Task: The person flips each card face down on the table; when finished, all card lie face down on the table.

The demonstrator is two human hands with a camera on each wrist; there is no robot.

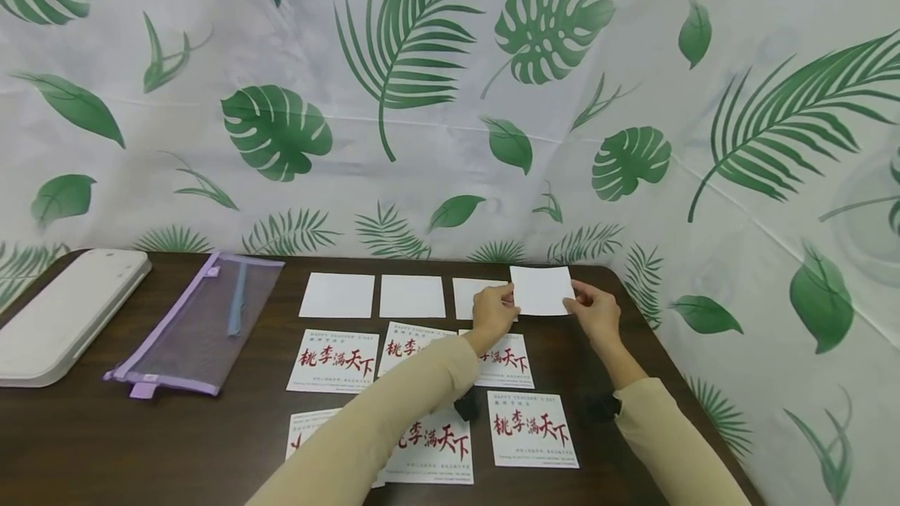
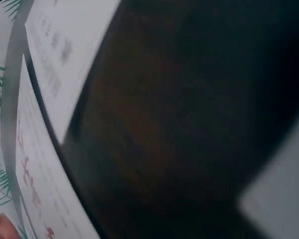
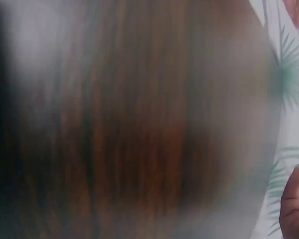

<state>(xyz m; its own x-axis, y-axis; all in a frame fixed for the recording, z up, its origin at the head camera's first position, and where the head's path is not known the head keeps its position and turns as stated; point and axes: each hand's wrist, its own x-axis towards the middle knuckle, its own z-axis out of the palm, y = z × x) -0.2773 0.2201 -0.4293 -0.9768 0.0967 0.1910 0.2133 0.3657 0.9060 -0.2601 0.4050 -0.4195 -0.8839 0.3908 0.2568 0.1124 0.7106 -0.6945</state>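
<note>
A blank white card (image 1: 543, 291) is held up at the far right end of the back row. My left hand (image 1: 492, 312) pinches its left edge, and my right hand (image 1: 596, 312) pinches its right edge. Partly behind the left hand lies another blank card (image 1: 473, 295). The left wrist view catches only fingertips (image 2: 5, 228) at its lower left corner. In the right wrist view, part of the right hand (image 3: 295, 201) shows at the right edge.
Two blank cards (image 1: 337, 295) (image 1: 412, 297) continue the back row. Several cards with red lettering, one a printed card (image 1: 533, 429), lie nearer; the left sleeve covers some. A mesh zipper pouch (image 1: 190, 326) and a white device (image 1: 63, 311) lie left. Leaf-patterned cloth (image 1: 436, 178) hangs behind the table.
</note>
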